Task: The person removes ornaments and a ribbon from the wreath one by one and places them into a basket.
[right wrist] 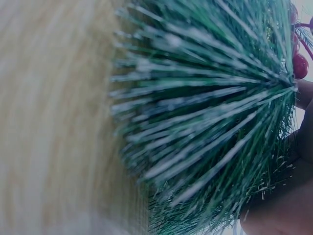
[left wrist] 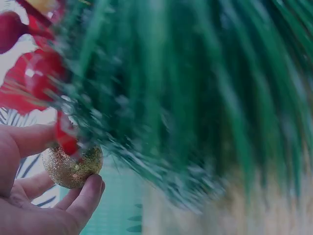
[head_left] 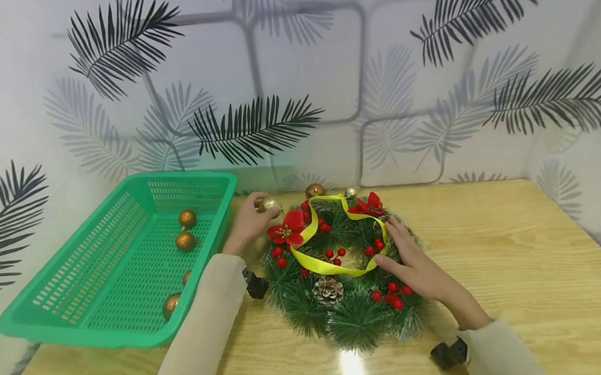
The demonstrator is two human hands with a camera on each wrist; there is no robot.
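A green Christmas wreath (head_left: 357, 316) lies on the table, dressed with red flowers, red berries and a pinecone (head_left: 329, 290). A yellow ribbon (head_left: 331, 267) loops over its top. At the wreath's far left, my left hand (head_left: 251, 222) holds a gold glitter ball ornament (head_left: 269, 205) between thumb and fingers. The left wrist view shows this ball (left wrist: 73, 166) close beside the needles and a red flower. On the wreath's right side rests my right hand (head_left: 414, 266), thumb and fingers spread and fairly straight. Needles fill most of the right wrist view, hiding part of that hand.
A green plastic basket (head_left: 103, 337) stands at the left, with several copper-coloured balls (head_left: 185, 240) in it. Behind the wreath are a copper ball (head_left: 314, 190) and a small gold ball (head_left: 351, 192). A leaf-patterned wall covering (head_left: 303, 67) borders the table's back edge.
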